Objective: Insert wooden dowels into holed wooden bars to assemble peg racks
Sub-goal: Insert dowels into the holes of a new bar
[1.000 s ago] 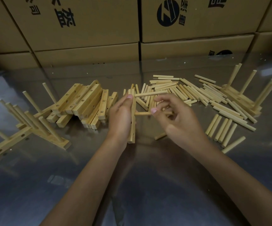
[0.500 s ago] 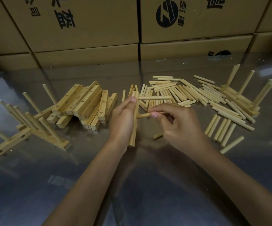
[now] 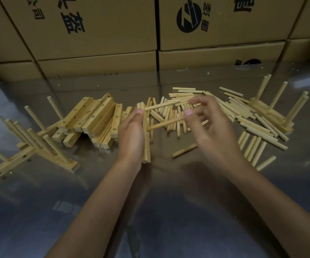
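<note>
1. Pale wood makes up everything in play: the left hand (image 3: 132, 135) grips a square-edged holed bar (image 3: 146, 138), standing it on its long edge on the bench (image 3: 169, 211), thumb tip near its far end.
2. One dowel (image 3: 166, 105) already sticks out sideways from the bar's upper end; a second dowel (image 3: 166, 124) has its near tip at the bar face, lower down.
3. The right hand (image 3: 213, 131) is blurred. Its fingers (image 3: 188, 112) seem to pinch the second dowel's far end, though I cannot tell how firmly.
4. To do this step well, I would keep the dowel square to the bar face and push straight along its axis, the left hand bracing from behind; a tilted entry would likely jam in a snug hole.
5. Dowels are smooth, round and slender; bars are flat-sided with drilled round holes along them.
6. Loose dowels (image 3: 230, 108) lie scattered just beyond the hands, spare bars (image 3: 94, 118) are heaped to the left, and finished racks (image 3: 38, 146) stand further left and at far right.
7. Glossy and dark, the bench mirrors the cardboard boxes (image 3: 98, 25) behind it.
</note>
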Demonstrator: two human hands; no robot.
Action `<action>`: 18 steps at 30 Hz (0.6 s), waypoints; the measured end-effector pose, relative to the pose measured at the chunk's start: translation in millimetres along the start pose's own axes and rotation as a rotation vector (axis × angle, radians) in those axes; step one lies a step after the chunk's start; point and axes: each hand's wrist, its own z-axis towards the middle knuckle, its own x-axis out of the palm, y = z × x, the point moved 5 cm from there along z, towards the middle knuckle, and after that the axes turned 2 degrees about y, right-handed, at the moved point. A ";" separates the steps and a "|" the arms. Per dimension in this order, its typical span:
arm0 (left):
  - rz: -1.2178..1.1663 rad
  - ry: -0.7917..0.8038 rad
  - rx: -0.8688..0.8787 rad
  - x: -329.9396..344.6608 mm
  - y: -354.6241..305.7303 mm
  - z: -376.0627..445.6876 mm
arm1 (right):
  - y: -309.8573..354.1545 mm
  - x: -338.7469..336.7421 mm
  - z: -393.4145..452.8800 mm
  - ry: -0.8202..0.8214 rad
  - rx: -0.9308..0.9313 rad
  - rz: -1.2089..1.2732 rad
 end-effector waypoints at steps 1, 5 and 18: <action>-0.039 -0.038 -0.040 -4.9 1.2 3.1 | -2.3 -8.6 3.8 -0.032 0.004 -0.027; -0.199 -0.089 -0.173 -18.1 5.5 14.0 | -28.6 -3.3 5.4 0.503 0.113 -0.484; -0.208 0.054 -0.205 -5.7 10.2 5.6 | 21.3 40.5 -22.2 0.430 -0.260 -0.327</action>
